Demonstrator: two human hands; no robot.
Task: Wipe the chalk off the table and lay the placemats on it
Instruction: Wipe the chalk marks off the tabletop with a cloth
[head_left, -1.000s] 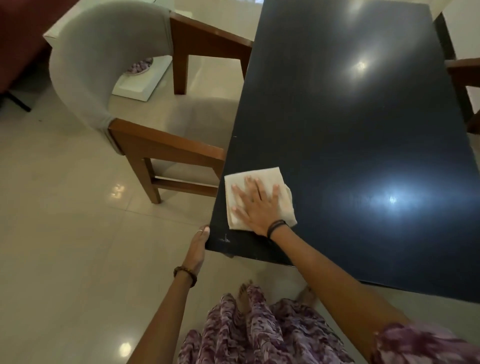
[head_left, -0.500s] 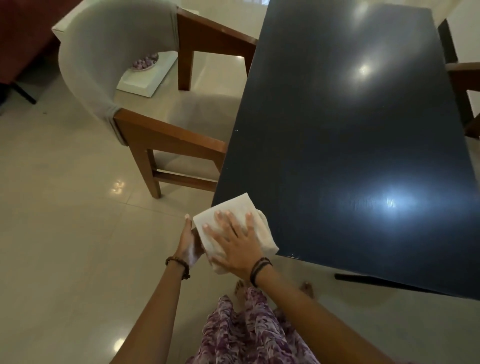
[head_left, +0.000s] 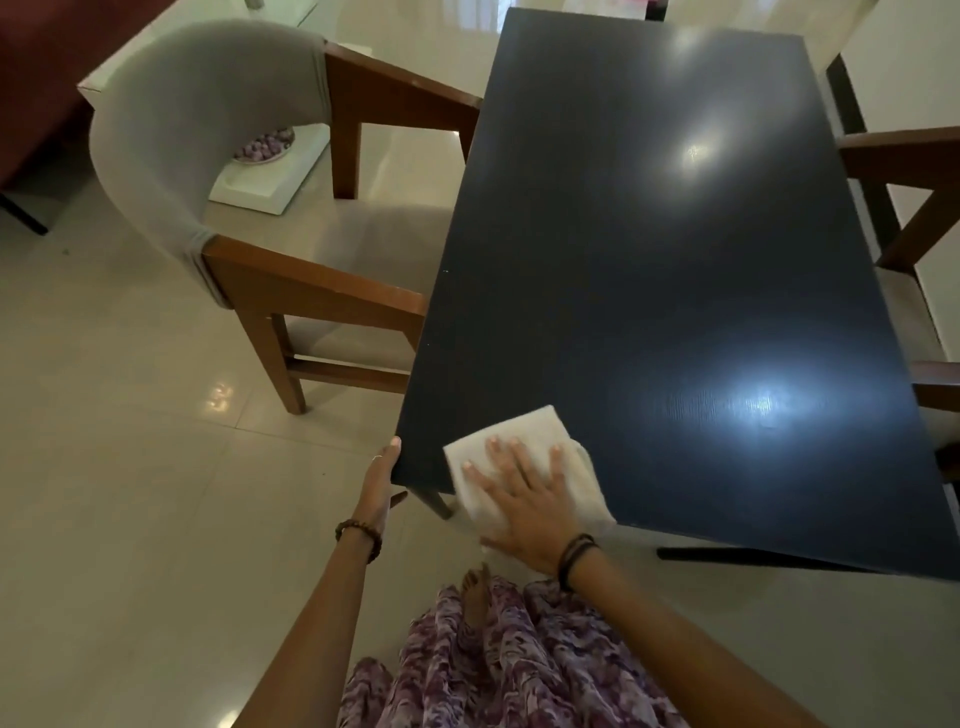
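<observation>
Right hand (head_left: 524, 512) presses flat on the folded cloth (head_left: 519, 431) overhanging the surface (head_left: 649, 260); its grip encloses nothing, so the cloth may slip off.

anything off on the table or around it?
Nothing much. A few tiny pale specks along the table left edge. The cloth overhangs the near edge under the flat right hand. No placemats in view.

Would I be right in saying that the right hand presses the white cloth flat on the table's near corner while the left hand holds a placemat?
Not quite. The head view shows the left hand holding no placemat; it rests against the corner edge of the table. No placemat is in view. The rest stands: the right hand presses the white cloth flat on the near corner.
</observation>
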